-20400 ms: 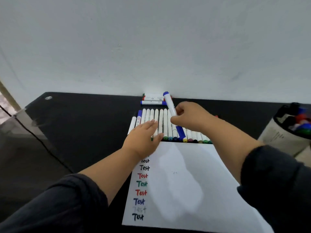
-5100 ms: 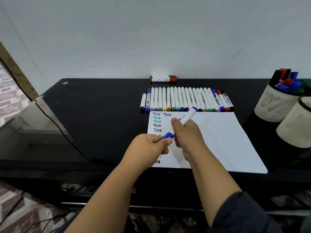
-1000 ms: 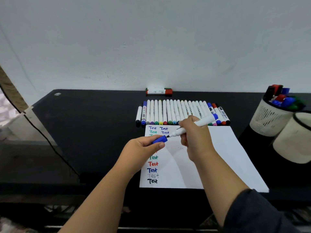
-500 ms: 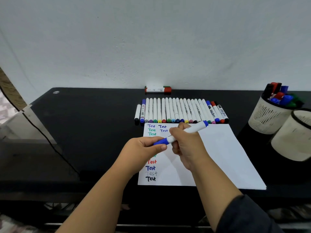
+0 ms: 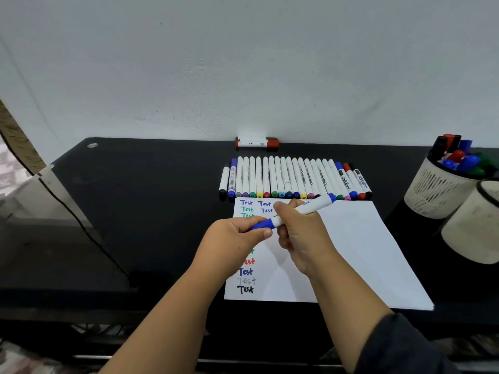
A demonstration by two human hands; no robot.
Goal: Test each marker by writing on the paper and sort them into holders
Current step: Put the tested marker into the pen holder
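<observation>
Middle "Test" words on paper (image 5: 351, 252) hidden behind hands, right holder (image 5: 469, 228) cut off by edge

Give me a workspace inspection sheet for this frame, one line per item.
Surface: black table, glossy.
Job's things: blue-capped marker held over the paper; marker row behind the paper; slotted holder with markers, second holder nearer.
Clutter: two markers at the wall.
Grippers: left hand pinches the cap, right hand grips the barrel.
Cables: black cable, left.
Surroundings: white wall.
</observation>
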